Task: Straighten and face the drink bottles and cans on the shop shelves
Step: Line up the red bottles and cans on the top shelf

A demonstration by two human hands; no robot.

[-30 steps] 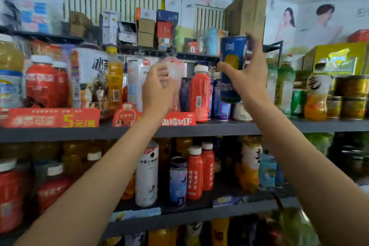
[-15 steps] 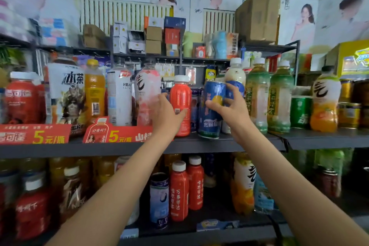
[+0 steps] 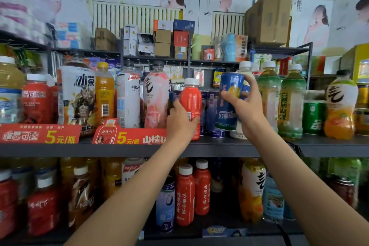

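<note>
— Holding anything right now?

— Yes. My right hand (image 3: 246,106) is wrapped round the blue can (image 3: 229,102), tilted and lifted off the shelf (image 3: 219,146) at centre frame. My left hand (image 3: 180,120) grips the red bottle (image 3: 190,106), which stands upright just left of it.

— How much is left?

— Plenty, I'd judge. The can still needs setting down label-forward, and the bottles at lower left look jumbled, with labels turned.

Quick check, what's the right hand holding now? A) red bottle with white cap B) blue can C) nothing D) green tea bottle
B: the right hand is wrapped round the blue can, tilted and above the shelf; the left hand holds the red bottle.
</note>
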